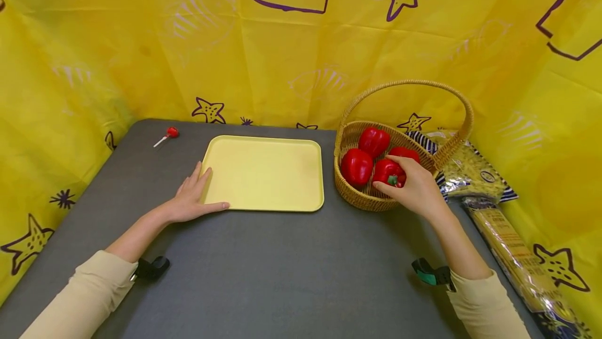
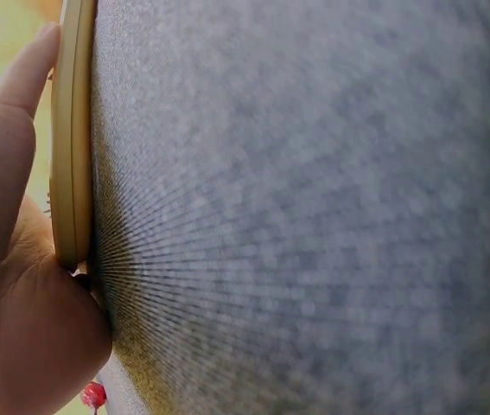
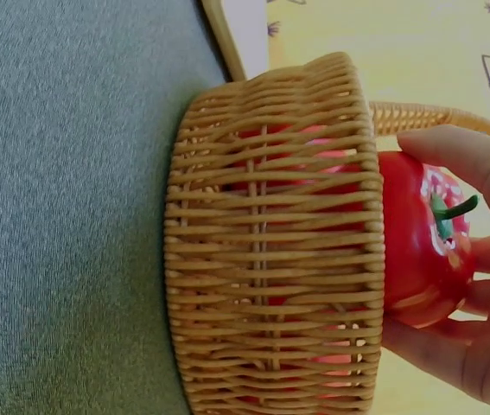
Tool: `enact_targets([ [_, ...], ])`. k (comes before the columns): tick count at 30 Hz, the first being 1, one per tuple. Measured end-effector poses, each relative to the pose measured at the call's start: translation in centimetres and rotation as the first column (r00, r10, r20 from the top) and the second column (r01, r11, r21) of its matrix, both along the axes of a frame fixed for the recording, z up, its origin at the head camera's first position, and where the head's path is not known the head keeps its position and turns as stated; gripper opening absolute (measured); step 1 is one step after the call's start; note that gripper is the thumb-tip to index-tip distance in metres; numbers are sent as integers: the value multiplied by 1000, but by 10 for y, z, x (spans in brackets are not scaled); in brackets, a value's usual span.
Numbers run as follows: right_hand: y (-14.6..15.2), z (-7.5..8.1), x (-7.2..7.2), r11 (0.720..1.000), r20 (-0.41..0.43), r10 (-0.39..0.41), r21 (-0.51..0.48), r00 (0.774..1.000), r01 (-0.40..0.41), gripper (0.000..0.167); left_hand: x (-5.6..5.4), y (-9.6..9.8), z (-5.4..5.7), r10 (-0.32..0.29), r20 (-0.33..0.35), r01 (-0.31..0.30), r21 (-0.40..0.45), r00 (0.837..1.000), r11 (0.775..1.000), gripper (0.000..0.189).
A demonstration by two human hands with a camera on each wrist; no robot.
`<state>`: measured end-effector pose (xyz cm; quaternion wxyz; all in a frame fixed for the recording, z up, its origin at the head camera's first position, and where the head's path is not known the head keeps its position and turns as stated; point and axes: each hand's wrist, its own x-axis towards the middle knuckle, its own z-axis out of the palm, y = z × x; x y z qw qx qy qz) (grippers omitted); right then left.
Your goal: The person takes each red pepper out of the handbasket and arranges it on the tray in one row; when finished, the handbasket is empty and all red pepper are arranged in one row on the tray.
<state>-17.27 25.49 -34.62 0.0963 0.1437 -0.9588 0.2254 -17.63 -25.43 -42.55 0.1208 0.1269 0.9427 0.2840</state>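
My left hand [image 1: 189, 199] rests at the near left corner of a pale yellow rectangular tray [image 1: 265, 174], its fingers straight along the left edge and the thumb along the front. In the head view my right hand [image 1: 418, 187] reaches into a wicker basket [image 1: 359, 199] with a tall arched handle. Its thumb and fingers curl round a shiny red bell pepper [image 3: 413, 233] with a green stem. That pepper sits partly above the rim in the right wrist view. Several other red peppers [image 1: 356, 166] lie in the basket, one partly hidden behind the hand.
A red lollipop [image 1: 172, 132] with a white stick lies at the far left of the grey table [image 1: 291, 276]. Right of the basket are a clear bag of pasta [image 1: 470, 174] and a long pasta packet [image 1: 510, 247]. Yellow patterned cloth [image 1: 282, 67] hangs behind and beside the table.
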Motion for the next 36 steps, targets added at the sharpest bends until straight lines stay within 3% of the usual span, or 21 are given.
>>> enact_targets([
  [20, -27, 4, 7, 985, -102, -33, -170, 994, 15, 64, -1, -1, -4, 10, 1, -10, -22, 1000, 1000, 113],
  [36, -64, 14, 7, 978, -124, 60, -192, 990, -84, 67, -1, -2, -2, 16, 7, -16, -39, 1000, 999, 113],
])
